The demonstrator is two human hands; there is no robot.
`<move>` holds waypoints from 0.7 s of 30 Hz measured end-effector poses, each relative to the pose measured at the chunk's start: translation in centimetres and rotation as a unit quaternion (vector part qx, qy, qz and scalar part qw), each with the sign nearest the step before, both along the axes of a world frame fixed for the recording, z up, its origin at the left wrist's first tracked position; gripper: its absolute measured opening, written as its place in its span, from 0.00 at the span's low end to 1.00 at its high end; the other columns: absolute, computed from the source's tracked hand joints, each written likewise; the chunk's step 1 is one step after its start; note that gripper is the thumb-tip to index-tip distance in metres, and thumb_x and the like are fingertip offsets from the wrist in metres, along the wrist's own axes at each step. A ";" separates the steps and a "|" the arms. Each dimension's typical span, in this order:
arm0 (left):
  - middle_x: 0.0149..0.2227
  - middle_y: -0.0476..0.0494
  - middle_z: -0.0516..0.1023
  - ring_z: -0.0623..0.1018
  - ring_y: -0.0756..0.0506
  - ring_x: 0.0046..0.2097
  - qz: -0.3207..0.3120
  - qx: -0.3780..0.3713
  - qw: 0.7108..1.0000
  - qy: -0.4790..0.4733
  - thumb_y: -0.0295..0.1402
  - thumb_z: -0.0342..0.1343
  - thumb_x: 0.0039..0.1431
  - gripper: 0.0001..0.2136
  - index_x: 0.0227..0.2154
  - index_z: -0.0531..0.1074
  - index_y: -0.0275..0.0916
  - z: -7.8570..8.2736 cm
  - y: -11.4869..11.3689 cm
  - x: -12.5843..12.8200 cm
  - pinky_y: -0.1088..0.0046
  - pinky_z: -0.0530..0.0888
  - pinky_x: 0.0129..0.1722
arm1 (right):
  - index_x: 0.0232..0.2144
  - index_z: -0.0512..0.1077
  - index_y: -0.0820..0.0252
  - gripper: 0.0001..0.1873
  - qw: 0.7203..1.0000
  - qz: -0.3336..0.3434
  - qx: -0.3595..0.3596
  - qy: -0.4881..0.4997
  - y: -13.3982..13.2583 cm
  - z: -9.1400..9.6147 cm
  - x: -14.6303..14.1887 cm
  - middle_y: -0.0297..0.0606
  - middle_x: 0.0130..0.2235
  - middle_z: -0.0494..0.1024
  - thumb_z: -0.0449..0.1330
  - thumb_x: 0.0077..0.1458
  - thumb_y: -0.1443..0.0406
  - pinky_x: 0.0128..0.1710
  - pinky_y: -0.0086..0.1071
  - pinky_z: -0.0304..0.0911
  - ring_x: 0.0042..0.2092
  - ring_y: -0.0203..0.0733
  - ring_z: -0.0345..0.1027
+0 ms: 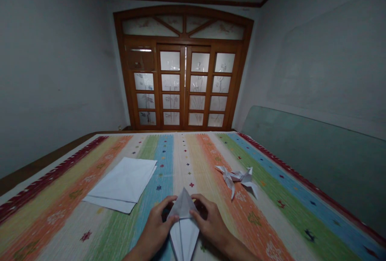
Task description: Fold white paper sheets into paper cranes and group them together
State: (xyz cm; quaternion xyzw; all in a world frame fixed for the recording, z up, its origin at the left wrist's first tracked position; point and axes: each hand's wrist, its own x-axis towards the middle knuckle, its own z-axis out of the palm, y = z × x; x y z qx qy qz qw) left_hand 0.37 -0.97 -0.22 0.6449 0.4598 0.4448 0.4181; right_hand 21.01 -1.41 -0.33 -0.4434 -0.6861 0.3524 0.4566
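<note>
A white sheet of paper folded into a long kite shape [184,235] lies at the near middle of the table, its point facing away from me. My left hand [159,222] grips its left edge, thumb on top and fingers curled at the side. On the opposite edge, my right hand [211,220] pinches the paper in the same way. Creases and a centre seam show on the lower part. The fingertips under the paper are partly hidden.
Left of my hands lies a small stack of white square paper [123,182]. Folded paper cranes [237,177] sit to the right. A striped, multicoloured tablecloth [181,152] covers the table. A pale green panel [301,148] stands along the right side, and wooden glass doors [183,88] are beyond.
</note>
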 end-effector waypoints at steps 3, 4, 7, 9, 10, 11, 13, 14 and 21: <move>0.42 0.41 0.84 0.81 0.37 0.45 -0.001 0.000 1.000 -0.010 0.33 0.62 0.50 0.17 0.45 0.80 0.39 0.2 0.2 0.0 0.63 0.77 0.47 | 0.44 0.76 0.60 0.18 0.997 0.017 -0.025 0.067 0.3 -0.2 0.1 0.37 0.32 0.78 0.62 0.58 0.53 0.35 0.33 0.66 0.35 0.44 0.72; 0.42 0.40 0.84 0.81 0.37 0.45 -0.005 0.000 1.000 -0.019 0.33 0.62 0.50 0.16 0.44 0.80 0.39 0.3 0.3 0.0 0.63 0.77 0.47 | 0.44 0.75 0.60 0.21 0.994 0.024 -0.041 0.100 0.4 -0.2 0.2 0.38 0.32 0.77 0.61 0.58 0.50 0.35 0.33 0.66 0.35 0.44 0.72; 0.42 0.40 0.85 0.82 0.36 0.45 -0.008 -0.004 0.999 -0.051 0.34 0.62 0.50 0.14 0.41 0.80 0.38 0.5 0.6 0.1 0.62 0.77 0.48 | 0.44 0.74 0.59 0.26 0.975 0.055 -0.098 0.193 0.8 -0.2 0.6 0.38 0.33 0.77 0.63 0.55 0.45 0.34 0.34 0.66 0.34 0.44 0.73; 0.41 0.39 0.85 0.82 0.35 0.45 -0.009 -0.006 0.998 -0.069 0.35 0.63 0.50 0.14 0.39 0.80 0.37 0.6 0.7 0.1 0.61 0.76 0.49 | 0.44 0.74 0.58 0.26 0.964 0.075 -0.116 0.227 1.0 -0.2 0.8 0.39 0.34 0.79 0.68 0.49 0.47 0.35 0.34 0.67 0.34 0.44 0.73; 0.41 0.39 0.85 0.82 0.35 0.44 -0.010 -0.006 0.997 -0.075 0.36 0.63 0.49 0.14 0.39 0.80 0.37 0.7 0.7 0.1 0.60 0.77 0.49 | 0.43 0.74 0.57 0.26 0.961 0.083 -0.117 0.235 1.1 -0.1 0.9 0.39 0.34 0.79 0.71 0.46 0.49 0.35 0.34 0.67 0.35 0.44 0.73; 0.41 0.39 0.85 0.82 0.35 0.44 -0.010 -0.006 0.997 -0.079 0.36 0.64 0.49 0.14 0.38 0.80 0.37 0.7 0.7 0.1 0.60 0.77 0.49 | 0.43 0.74 0.57 0.26 0.960 0.091 -0.116 0.239 1.2 -0.1 0.9 0.39 0.35 0.80 0.73 0.44 0.52 0.36 0.34 0.67 0.35 0.44 0.74; 0.40 0.39 0.85 0.82 0.35 0.43 -0.005 -0.005 0.997 -0.081 0.36 0.64 0.48 0.13 0.38 0.80 0.37 0.8 0.7 0.1 0.59 0.76 0.49 | 0.42 0.75 0.58 0.25 0.959 0.099 -0.115 0.240 1.2 0.0 0.9 0.40 0.35 0.80 0.73 0.42 0.55 0.37 0.35 0.67 0.36 0.44 0.74; 0.40 0.40 0.85 0.82 0.35 0.43 -0.002 -0.005 0.997 -0.081 0.36 0.64 0.48 0.14 0.38 0.80 0.37 0.8 0.8 0.1 0.59 0.76 0.49 | 0.41 0.76 0.58 0.24 0.960 0.098 -0.115 0.237 1.2 0.1 0.8 0.40 0.35 0.80 0.73 0.41 0.57 0.37 0.35 0.68 0.36 0.44 0.74; 0.39 0.39 0.85 0.82 0.34 0.45 -0.015 -0.008 0.995 -0.100 0.35 0.66 0.47 0.14 0.38 0.80 0.36 0.3 1.0 0.0 0.60 0.76 0.48 | 0.35 0.78 0.58 0.18 0.966 0.071 -0.137 0.206 1.2 -0.2 0.1 0.34 0.31 0.78 0.71 0.36 0.68 0.34 0.31 0.66 0.32 0.41 0.71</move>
